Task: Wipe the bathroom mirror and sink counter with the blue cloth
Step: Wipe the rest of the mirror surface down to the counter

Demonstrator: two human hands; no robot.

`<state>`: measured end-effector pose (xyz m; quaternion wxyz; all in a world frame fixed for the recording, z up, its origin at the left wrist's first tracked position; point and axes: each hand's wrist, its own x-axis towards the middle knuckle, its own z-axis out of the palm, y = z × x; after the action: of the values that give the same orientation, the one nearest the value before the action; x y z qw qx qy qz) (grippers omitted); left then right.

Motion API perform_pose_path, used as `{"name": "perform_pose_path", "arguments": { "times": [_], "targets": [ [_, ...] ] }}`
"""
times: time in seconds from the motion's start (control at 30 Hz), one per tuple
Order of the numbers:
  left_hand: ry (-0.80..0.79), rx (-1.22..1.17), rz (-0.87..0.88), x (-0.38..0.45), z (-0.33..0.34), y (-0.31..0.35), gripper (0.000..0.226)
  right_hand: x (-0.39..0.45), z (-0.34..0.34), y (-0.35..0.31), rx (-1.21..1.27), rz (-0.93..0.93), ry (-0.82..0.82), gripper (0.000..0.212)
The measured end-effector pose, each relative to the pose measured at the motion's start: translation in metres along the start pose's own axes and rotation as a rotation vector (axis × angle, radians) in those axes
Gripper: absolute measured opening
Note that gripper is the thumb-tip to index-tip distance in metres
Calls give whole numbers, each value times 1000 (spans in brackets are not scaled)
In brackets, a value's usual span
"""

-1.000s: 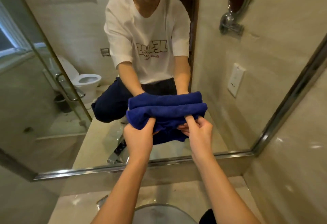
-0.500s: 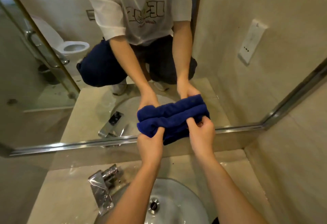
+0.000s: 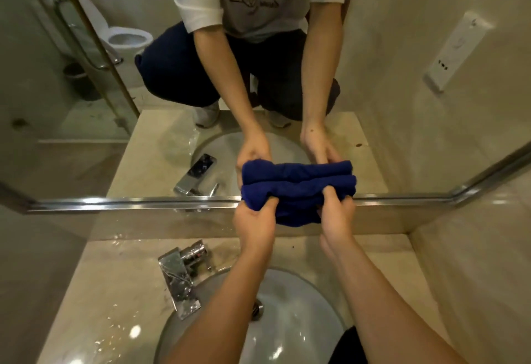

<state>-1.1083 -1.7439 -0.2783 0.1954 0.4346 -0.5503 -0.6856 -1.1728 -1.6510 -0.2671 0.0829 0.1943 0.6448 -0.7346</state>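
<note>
Fingers (image 3: 270, 205) of both hands grip blue cloth (image 3: 298, 188)

chrome faucet (image 3: 179, 280), reflected toilet (image 3: 126, 40), wall socket (image 3: 454, 53)

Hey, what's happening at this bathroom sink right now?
A person is holding a folded blue cloth with both hands, the left hand and right hand each gripping its lower edge. The cloth sits against the bottom of the mirror, right at its metal frame. Below are the sink counter, dotted with water drops, a chrome faucet and the basin.
</note>
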Motion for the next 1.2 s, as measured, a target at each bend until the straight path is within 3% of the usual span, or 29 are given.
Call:
{"name": "perform_pose_path", "arguments": {
  "times": [0.27,0.47,0.63,0.77,0.83,0.87,0.93,0.97,1.0,1.07,1.1,1.2],
  "targets": [
    [156,-55,36,32,-86,17,9,-43,69,36,30,109,-155,33],
    [442,-315,28,56,-190,50,16,-112,152,77,61,320,-659,15],
    [364,-521,-75,37,-243,53,41,-153,155,75,171,364,-827,28],
    [206,-621,-201,13,-237,44,21,-155,123,51,72,216,-845,32],
    [148,-487,-243,-3,-224,38,27,-148,103,40,38,147,-843,34],
    [141,-322,-242,-8,-220,33,45,-144,95,35,33,112,-843,34],
    [177,220,-143,-19,-212,28,87,-138,82,27,22,49,-814,31],
    [154,447,7,-23,-207,27,94,-136,78,23,3,21,-791,26],
    [63,577,204,-27,-200,29,91,-135,76,22,-26,-4,-762,20],
    [-193,613,448,-36,-182,34,75,-132,71,17,-52,-47,-720,12],
    [-245,591,488,-41,-176,38,64,-130,69,15,-56,-62,-707,11],
    [-185,453,504,-45,-167,41,39,-131,66,11,-134,-111,-704,11]
  ]
}}
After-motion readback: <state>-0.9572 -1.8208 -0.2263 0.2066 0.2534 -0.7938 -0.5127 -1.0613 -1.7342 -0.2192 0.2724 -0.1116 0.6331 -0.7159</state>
